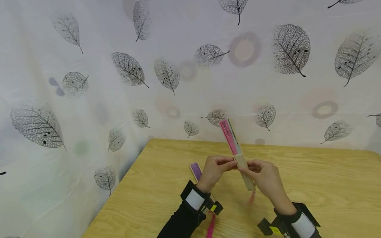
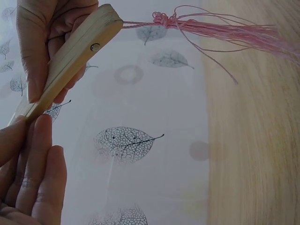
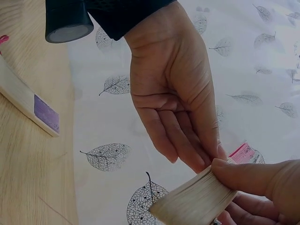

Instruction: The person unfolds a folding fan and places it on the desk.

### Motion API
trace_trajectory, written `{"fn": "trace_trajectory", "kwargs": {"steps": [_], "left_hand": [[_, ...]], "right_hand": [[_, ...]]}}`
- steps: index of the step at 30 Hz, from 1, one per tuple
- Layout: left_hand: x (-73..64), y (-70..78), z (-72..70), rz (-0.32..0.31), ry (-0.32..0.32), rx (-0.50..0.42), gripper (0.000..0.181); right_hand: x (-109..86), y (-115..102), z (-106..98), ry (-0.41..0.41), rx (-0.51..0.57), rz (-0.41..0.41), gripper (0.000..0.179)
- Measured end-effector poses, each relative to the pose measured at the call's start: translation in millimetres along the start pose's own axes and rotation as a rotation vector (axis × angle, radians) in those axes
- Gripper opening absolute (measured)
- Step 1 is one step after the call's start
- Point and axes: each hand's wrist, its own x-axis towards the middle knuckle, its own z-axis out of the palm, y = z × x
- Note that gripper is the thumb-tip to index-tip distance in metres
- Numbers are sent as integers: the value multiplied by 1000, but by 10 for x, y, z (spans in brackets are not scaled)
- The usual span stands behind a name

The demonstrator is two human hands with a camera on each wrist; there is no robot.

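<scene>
Both hands hold a folded folding fan (image 1: 229,137) with a pink upper part and bare wooden ribs, tilted above the table. My left hand (image 1: 215,172) pinches it mid-length from the left. On the other side, my right hand (image 1: 265,177) grips the wooden lower part between thumb and fingers. A rivet (image 2: 95,47) shows near its end in the left wrist view, where a pale pink tassel (image 2: 225,35) trails from a cord. A second folded fan, purple-tipped (image 1: 196,171), lies on the table, partly hidden by my left arm.
The wooden table (image 1: 327,185) runs back to a white curtain (image 1: 184,29) printed with dark leaves. A deep pink tassel (image 1: 211,226) lies near the left wrist. Each wrist carries a strapped camera, such as the black one (image 1: 265,226) on the right.
</scene>
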Motion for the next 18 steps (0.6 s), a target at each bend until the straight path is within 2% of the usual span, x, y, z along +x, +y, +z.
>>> {"fn": "trace_trajectory", "kwargs": {"steps": [8,18], "left_hand": [[2,-2,41,33,17,-11,24],[3,-20,47,8,28,-19,23]], "right_hand": [[-10,-14,-18,52,-49,-31,33],[-16,-7,-17,53,-29,-30,36]]}}
